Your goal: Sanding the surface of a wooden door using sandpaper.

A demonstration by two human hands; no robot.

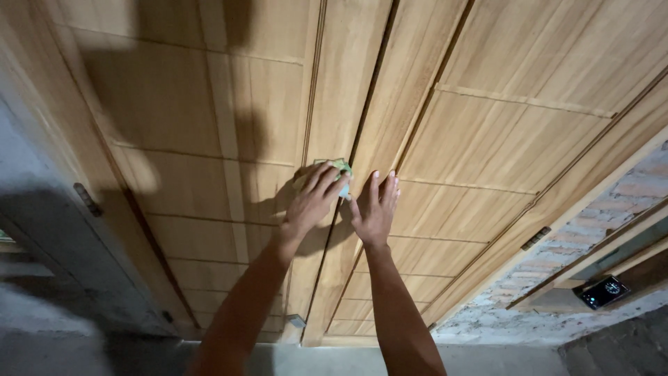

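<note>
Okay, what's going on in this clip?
A person is working on a pair of panelled wooden doors. The left hand presses a small greenish pad or cloth against the door's middle stile, right beside the seam where the two leaves meet. The right hand lies flat and open on the neighbouring leaf, fingers spread, apparently bracing. Metal hinges show on both frame edges, and a brick wall stands to the right.
</note>
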